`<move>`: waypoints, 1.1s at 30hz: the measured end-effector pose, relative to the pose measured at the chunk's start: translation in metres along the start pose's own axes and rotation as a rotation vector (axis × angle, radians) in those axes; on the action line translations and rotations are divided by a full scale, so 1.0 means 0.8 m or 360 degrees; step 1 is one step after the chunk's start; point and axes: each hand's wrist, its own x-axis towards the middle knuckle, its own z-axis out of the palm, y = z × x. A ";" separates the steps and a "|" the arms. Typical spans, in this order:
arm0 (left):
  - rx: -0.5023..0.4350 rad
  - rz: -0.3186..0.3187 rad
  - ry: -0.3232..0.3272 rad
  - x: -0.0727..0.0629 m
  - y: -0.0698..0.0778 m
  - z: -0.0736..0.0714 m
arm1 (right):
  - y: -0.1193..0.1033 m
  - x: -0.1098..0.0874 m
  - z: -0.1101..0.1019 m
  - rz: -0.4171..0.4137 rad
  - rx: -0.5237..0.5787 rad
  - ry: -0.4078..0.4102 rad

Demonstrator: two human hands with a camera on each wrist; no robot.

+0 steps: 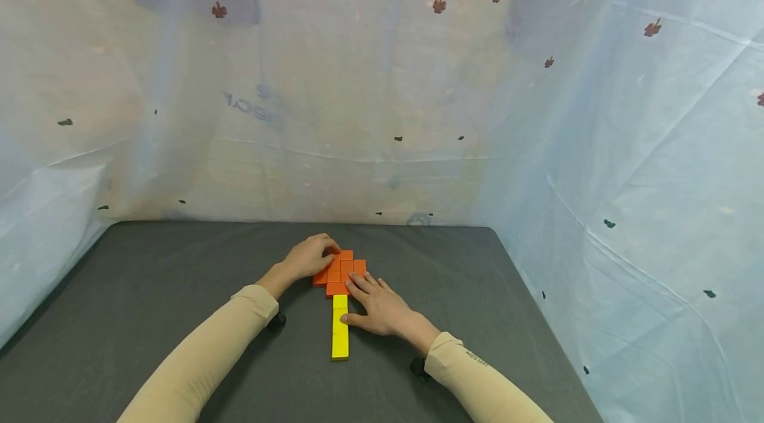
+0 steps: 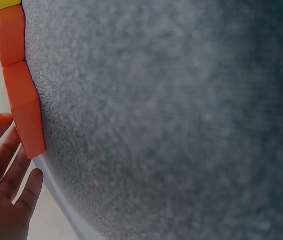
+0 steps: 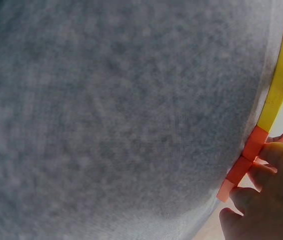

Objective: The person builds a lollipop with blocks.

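A flat cluster of orange blocks [image 1: 333, 276] lies on the grey table, its outline stepped at the sides. Below it a line of yellow blocks [image 1: 339, 337] runs toward the near side, touching the cluster. My left hand [image 1: 309, 257] is at the cluster's upper left, thumb and forefinger bent about an orange block there; the hand partly hides that corner. In the left wrist view, the thumb [image 2: 0, 122] meets an orange block [image 2: 26, 112]. My right hand [image 1: 382, 309] lies with fingers spread, fingertips on the cluster's right side and thumb against the yellow line.
The dark grey cloth-like tabletop [image 1: 179, 290] extends around the blocks. Pale translucent sheeting [image 1: 358, 78] with small leaf marks hangs behind the table and along its right side. Black bands with a small device [image 1: 420, 367] sit at the wrists.
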 end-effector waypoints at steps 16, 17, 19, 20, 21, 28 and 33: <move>0.0024 0.0014 0.0030 -0.008 -0.004 -0.001 | -0.004 0.002 -0.001 0.0019 -0.0052 -0.0008; 0.0025 0.0013 0.0034 -0.009 -0.004 -0.002 | -0.004 0.002 -0.001 0.0015 -0.0054 -0.0003; 0.0028 0.0010 0.0046 -0.012 -0.004 -0.002 | -0.005 0.003 -0.002 0.0010 -0.0054 0.0002; 0.0029 0.0012 0.0056 -0.013 -0.005 -0.002 | -0.005 0.003 -0.002 0.0008 -0.0051 0.0004; 0.0033 0.0019 0.0068 -0.014 -0.005 -0.003 | -0.005 0.004 -0.001 0.0006 -0.0048 0.0006; 0.0029 0.0043 0.0143 -0.026 -0.010 -0.007 | -0.008 0.007 0.000 0.0002 -0.0034 0.0011; 0.0009 0.0042 0.0249 -0.043 -0.010 -0.014 | -0.006 0.009 -0.001 -0.0001 -0.0023 0.0033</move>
